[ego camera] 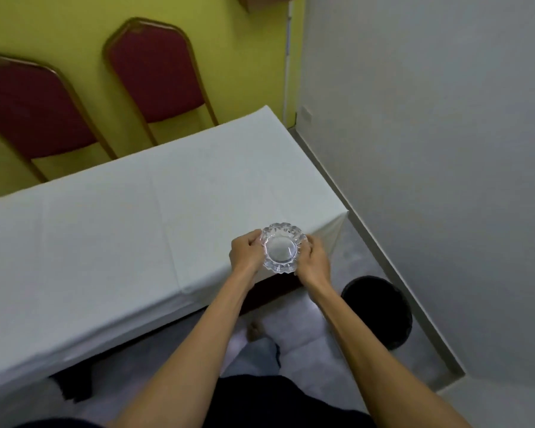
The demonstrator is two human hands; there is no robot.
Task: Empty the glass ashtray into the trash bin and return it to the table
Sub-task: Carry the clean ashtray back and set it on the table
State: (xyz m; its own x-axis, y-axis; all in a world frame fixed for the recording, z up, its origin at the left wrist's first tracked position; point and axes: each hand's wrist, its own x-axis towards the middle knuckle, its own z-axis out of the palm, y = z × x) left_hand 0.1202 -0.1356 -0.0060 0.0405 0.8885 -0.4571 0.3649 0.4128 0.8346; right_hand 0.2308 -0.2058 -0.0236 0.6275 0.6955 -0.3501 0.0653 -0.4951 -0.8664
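Note:
A clear glass ashtray (pixel 281 249) with a scalloped rim is upright over the near right corner of the table (pixel 136 230), which is covered in a white cloth. My left hand (pixel 246 253) grips its left side and my right hand (pixel 313 259) grips its right side. The bowl of the ashtray looks empty. I cannot tell whether it rests on the cloth or is held just above it. A round black trash bin (pixel 380 307) stands on the floor to the right of the table, below and right of my right forearm.
Two red padded chairs (pixel 155 72) with gold frames stand against the yellow wall behind the table. A grey wall (pixel 430 149) runs close along the right side, leaving a narrow strip of floor with the bin. My legs and a bare foot are below the table edge.

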